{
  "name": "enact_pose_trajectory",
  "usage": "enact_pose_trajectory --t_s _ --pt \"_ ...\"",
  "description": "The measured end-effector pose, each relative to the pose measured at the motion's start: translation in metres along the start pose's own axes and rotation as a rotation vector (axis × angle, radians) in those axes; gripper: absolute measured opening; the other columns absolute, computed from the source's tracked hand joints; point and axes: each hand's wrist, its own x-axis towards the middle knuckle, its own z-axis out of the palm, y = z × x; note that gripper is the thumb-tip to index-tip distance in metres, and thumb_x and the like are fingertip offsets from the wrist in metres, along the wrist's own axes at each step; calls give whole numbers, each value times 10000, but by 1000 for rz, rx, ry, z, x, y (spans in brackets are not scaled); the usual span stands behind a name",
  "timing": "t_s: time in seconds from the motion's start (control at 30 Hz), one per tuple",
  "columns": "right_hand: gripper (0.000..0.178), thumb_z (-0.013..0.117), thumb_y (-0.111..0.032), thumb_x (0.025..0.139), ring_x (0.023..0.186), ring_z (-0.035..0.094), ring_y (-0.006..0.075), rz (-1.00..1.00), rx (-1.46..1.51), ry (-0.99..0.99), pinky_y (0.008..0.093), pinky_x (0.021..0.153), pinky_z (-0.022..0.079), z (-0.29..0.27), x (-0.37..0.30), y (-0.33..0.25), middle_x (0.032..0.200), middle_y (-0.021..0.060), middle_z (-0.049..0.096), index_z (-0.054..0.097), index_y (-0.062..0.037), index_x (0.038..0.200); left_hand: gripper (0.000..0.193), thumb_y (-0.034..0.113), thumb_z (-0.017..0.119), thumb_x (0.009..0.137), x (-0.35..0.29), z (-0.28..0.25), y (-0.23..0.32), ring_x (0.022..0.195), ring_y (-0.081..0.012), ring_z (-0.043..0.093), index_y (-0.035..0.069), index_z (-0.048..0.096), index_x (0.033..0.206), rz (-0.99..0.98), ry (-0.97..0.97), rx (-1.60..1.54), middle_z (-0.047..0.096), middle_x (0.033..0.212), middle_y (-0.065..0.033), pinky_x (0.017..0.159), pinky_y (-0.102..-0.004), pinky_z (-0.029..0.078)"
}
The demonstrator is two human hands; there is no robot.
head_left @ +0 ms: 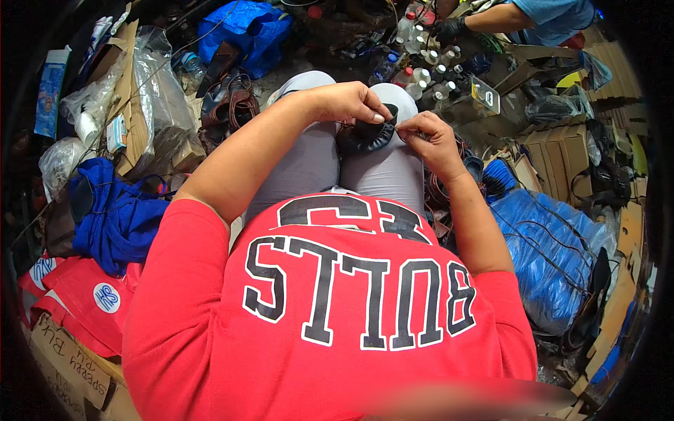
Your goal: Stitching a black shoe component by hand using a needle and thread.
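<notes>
A tall blue packet [50, 90] stands at far left. A small white-and-blue box [116, 133] lies on brown cardboard [128, 77]. Round white labels [107, 297] mark red bags lower left; possibly a handwritten cardboard sign [67, 361] below.

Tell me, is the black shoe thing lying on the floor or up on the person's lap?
On the lap. The black shoe piece rests on the grey-clad knees, the left hand pressing it from above and the right hand pinching beside it.

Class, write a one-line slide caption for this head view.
Seated person's left hand and right hand work a dark pleated leather piece on grey-trousered knees amid clutter.
</notes>
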Motion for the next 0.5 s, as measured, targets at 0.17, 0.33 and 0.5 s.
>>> enact_pose_trajectory --t_s 0.17,0.33,0.5 --pt "185 637 -11 726 733 586 238 -47 -329 -7 297 689 459 -2 -3 -34 790 79 584 692 -118 866 272 129 646 823 -1 1 7 720 -79 510 71 654 1088 -51 -13 136 610 806 23 634 -233 418" --pt "213 541 -10 728 746 571 325 -170 -929 -271 398 724 473 -7 18 -51 863 108 575 689 -119 836 304 7 614 767 8 -2 12 759 -128 554 41 647 1068 140 -80 389 633 810 -21 741 -277 450" --pt "121 624 -81 756 721 597 248 -62 -519 -313 323 636 476 -4 36 -28 776 109 577 687 -107 856 259 53 671 712 20 -5 7 829 -143 611 37 670 971 128 59 457 683 886 -68 781 -286 468"
